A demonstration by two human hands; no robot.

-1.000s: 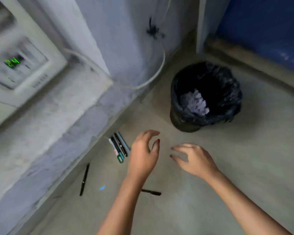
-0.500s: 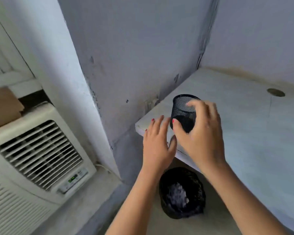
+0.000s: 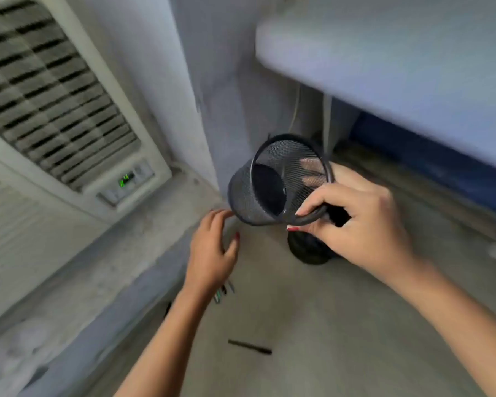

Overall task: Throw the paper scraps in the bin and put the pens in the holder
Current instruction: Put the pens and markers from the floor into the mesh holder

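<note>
My right hand (image 3: pixel 361 224) grips the rim of a black mesh pen holder (image 3: pixel 272 181), held in the air and tilted so its empty mouth faces me. My left hand (image 3: pixel 212 250) hovers below and left of it, fingers apart, holding nothing. On the floor a black pen (image 3: pixel 249 347) lies alone, and several pens (image 3: pixel 223 290) poke out from under my left wrist. The black bin (image 3: pixel 309 250) stands on the floor, mostly hidden behind my right hand and the holder.
An air conditioner unit (image 3: pixel 55 110) sits on a concrete ledge (image 3: pixel 98 267) at left. A white desk top (image 3: pixel 398 67) overhangs at upper right, with a blue panel (image 3: pixel 430 161) beneath it. The image is motion-blurred.
My right hand has lifted the mesh holder off the desk and brought it down over the floor, tilted. My view has swung downward and my left hand has dropped toward the pens.
</note>
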